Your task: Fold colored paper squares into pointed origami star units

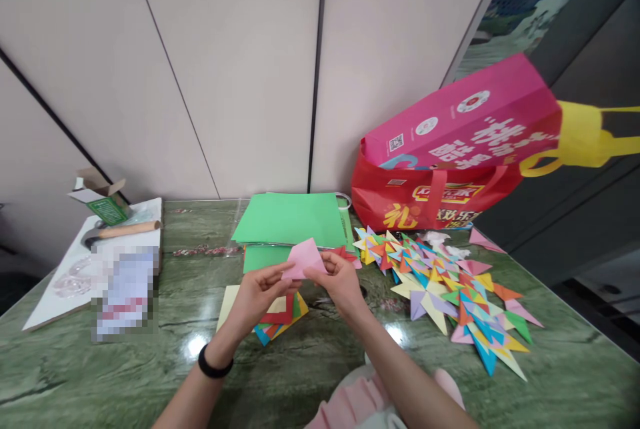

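Note:
A small pink sheet of origami paper (307, 257), with what looks like a folded corner, is held up between both my hands over the table. My left hand (263, 287) pinches its lower left edge, and a black band circles that wrist. On the other side my right hand (339, 275) grips the right edge with thumb and fingers. Below my left hand lies a fanned pile of coloured paper squares (283, 315), partly covered by the hand. Behind the pink paper sits a stack of larger green sheets (295, 215).
Many folded paper pieces (440, 275) spread over the table's right side. Behind them stands a red gift bag (425, 189) with a pink box (465, 115) in it. At left, a white board (60, 282) carries a wooden-handled tool (125, 230) and a small green box (107, 205).

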A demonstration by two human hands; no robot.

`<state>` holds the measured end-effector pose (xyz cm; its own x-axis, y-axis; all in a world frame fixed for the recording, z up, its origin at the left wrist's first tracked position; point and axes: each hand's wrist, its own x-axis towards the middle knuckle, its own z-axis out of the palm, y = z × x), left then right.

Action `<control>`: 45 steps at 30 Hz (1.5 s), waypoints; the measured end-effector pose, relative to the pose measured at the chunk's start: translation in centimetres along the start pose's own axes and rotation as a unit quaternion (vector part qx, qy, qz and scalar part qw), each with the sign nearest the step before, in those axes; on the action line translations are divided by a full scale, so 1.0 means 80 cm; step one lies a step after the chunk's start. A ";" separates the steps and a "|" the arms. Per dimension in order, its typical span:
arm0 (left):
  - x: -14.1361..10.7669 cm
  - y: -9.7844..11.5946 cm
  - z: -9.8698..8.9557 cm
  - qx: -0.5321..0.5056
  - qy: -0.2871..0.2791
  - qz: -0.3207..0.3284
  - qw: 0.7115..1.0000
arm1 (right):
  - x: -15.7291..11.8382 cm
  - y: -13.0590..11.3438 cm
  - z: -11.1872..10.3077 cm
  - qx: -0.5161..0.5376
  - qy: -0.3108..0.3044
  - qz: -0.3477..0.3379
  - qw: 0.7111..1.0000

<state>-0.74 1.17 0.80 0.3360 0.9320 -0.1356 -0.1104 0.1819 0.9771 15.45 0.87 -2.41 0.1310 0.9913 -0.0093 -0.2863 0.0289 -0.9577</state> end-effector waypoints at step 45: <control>0.013 -0.009 -0.004 0.014 0.070 -0.064 0.995 | 0.003 -0.001 0.003 -0.139 -0.066 -0.023 0.988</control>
<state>-0.58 2.11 -0.13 0.2124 0.9366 -0.2786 -0.0480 0.2947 0.9544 15.26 1.16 -2.27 0.0078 0.9984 0.0553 -0.0097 0.0554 -0.9984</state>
